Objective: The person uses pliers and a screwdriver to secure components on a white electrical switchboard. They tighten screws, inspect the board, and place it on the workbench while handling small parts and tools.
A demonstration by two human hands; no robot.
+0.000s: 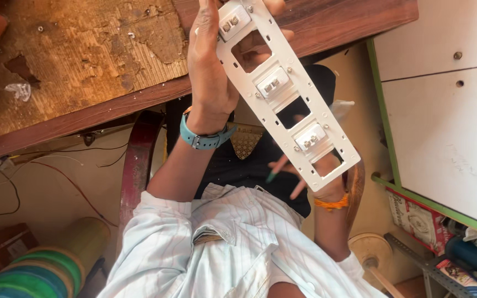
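A long white switch plate [291, 99] is held up at a slant over my lap. Three white switch modules [272, 84] sit in it, back side towards me, with empty rectangular openings between them. My left hand [211, 66], a teal watch on its wrist, grips the plate's upper end from the left edge. My right hand [333, 186], with an orange thread on the wrist, holds the lower end from behind and is mostly hidden by the plate. Two thin pink and green sticks [282, 174] show below the plate; I cannot tell what they are.
A worn wooden table [84, 66] fills the top left. A white cabinet with a green edge [443, 110] stands at the right, with boxes and tools [443, 237] below it. Loose wires [56, 165] and a striped roll [45, 265] lie lower left. Brown chair arms [136, 165] flank me.
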